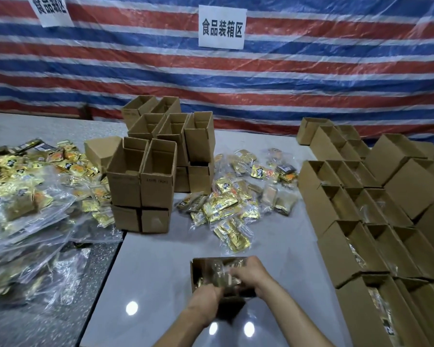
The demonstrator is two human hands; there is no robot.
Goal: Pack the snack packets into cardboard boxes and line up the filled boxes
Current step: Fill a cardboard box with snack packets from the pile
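An open box (195,274) is being kept on the pale counter (156,271), near its front edge and in the middle of the view. Snack packets (216,270) in gold and clear wrapping are being held inside it. The right hand (251,272) is being reached over the far right rim, and its fingers (236,271) are being curled round the packets in the box. The left hand (206,296) is being held clenched at the near left corner; with the blur there, it cannot be told whether the rim or a packet is being gripped.

Beyond the box, a loose heap of packets (236,204) is being left spread on the counter. Empty boxes (157,186) are being kept stacked upright to the left of that heap. Filled boxes (341,249) are being kept in close rows along the right side, touching one another. Clear bags of packets (23,196) are being kept piled at the far left. A striped tarpaulin (311,71) is being hung behind, with a paper sign (222,27) fixed to it.
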